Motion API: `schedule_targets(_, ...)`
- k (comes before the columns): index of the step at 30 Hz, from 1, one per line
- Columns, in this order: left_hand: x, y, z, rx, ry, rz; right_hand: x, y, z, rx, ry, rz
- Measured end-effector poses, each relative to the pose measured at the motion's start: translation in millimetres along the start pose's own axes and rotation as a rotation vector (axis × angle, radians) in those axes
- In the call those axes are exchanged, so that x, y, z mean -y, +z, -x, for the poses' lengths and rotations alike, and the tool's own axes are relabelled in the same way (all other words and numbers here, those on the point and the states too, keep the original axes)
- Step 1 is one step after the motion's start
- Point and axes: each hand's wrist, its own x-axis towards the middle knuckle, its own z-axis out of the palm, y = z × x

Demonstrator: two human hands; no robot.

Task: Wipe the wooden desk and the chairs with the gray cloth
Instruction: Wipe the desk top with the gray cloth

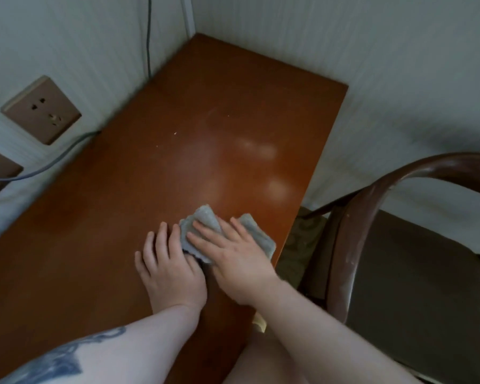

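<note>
On the left wall: one brown socket plate (40,110), a grey-blue cable (53,159) trailing below it. Wooden desk (205,120), set into the corner. Left hand (169,268), fingers straight, flat on the desk, touching the gray cloth (205,221). Right hand (233,256), fingers spread, pressing the crumpled cloth near the desk's right edge. Chair (399,273), dark curved back, just beside the desk.

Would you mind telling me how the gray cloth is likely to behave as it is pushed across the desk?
The gray cloth looks soft and floppy: it bunches between the fingers. It probably slides easily on the glossy desk and seems light.
</note>
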Motion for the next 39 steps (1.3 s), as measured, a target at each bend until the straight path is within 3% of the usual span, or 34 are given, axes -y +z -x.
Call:
schedule_targets(1, -1, -1, 0, 0.0, -0.011, 0.003, -14, -4, -3, -0.005, 0.049, 0.024)
schedule_targets(4, -4, -3, 1, 0.0, -0.015, -0.009, -45, -9, -6, -0.219, 0.468, 0.051)
schedule_targets(6, -3, -2, 1, 0.0, -0.016, -0.004, -31, -3, -2, -0.311, 0.588, 0.074)
schedule_targets(8, 1, 0, 1, -0.004, -0.017, 0.017, 2, 9, 3, -0.288, 0.435, 0.022)
schedule_targets(11, 6, 4, 0, -0.006, 0.013, 0.045, 36, 17, 10, -0.118, 0.098, -0.066)
schedule_targets(14, 5, 2, 0, -0.007, -0.004, 0.037, 18, 13, 1, -0.081, 0.01, 0.002)
schedule_targets(16, 1, -1, 1, 0.001, -0.013, 0.04, 4, 7, -8, -0.086, 0.059, 0.034)
schedule_targets(22, 0, -4, 2, 0.045, -0.036, 0.047, -14, 9, -2, -0.284, 0.509, 0.07)
schedule_targets(27, 1, -1, 1, 0.012, -0.033, 0.057, 23, 28, 20, -0.227, 0.396, 0.11)
schedule_targets(34, 0, -2, 2, 0.035, -0.019, 0.033, 24, 25, 19, -0.17, 0.407, 0.131)
schedule_targets(39, 2, -3, 3, 0.075, -0.031, 0.039, 23, 19, 26, -0.099, 0.293, 0.143)
